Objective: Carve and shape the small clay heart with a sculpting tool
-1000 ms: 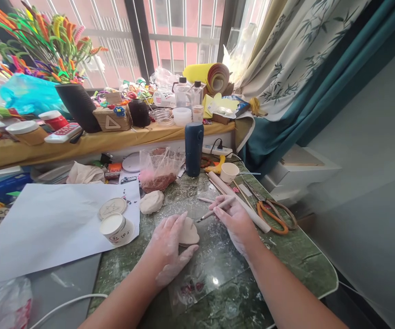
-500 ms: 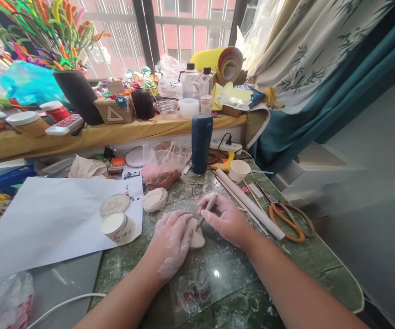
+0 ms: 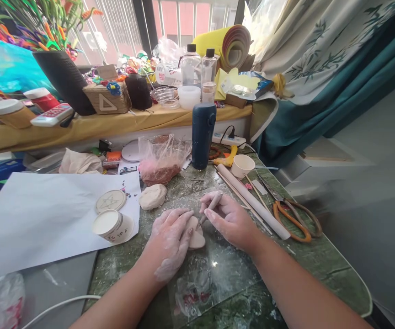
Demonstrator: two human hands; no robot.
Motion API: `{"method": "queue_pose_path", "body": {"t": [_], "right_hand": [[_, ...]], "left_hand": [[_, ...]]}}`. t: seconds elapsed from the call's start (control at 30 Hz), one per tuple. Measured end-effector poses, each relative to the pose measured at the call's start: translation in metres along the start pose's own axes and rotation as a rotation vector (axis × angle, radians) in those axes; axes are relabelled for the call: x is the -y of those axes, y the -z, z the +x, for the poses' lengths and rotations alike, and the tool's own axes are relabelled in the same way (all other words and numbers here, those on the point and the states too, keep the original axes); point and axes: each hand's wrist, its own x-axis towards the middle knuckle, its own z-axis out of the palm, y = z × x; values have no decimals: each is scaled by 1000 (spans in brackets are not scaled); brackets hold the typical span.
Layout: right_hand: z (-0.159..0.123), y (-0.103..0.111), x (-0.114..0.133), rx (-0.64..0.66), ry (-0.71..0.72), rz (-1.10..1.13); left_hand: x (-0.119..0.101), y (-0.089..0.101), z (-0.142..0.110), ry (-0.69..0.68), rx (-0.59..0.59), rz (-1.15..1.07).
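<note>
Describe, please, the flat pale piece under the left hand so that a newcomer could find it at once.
On the green tabletop lies a clear sheet. There the left hand partly covers the flat pale piece, beside the pen-like tool in the right hand. Unlike the thick pale lump farther back, it is thin and lobed.

Window [image 3: 197, 18]: barred, twelve o'clock, admitting daylight.
Curtains [image 3: 310, 132]: teal and leaf-patterned, two o'clock.
Ledge [image 3: 146, 122]: mustard-clothed, ten to twelve o'clock.
Wall [image 3: 386, 210]: plain grey, three o'clock.
Table [image 3: 252, 310]: green marbled top, six o'clock.

Head-worn view, forward and down
</note>
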Motion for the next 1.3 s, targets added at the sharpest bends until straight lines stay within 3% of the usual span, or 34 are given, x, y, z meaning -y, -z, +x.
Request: {"method": "queue_pose_path", "body": {"t": [0.53,1.3], "right_hand": [[6,-4,0,75,-48,-12],[1,3,-5,68,-13,96]], "left_hand": [[6,-5,1,-93,-61,41],[7,-5,2,-89,-58,52]]}}
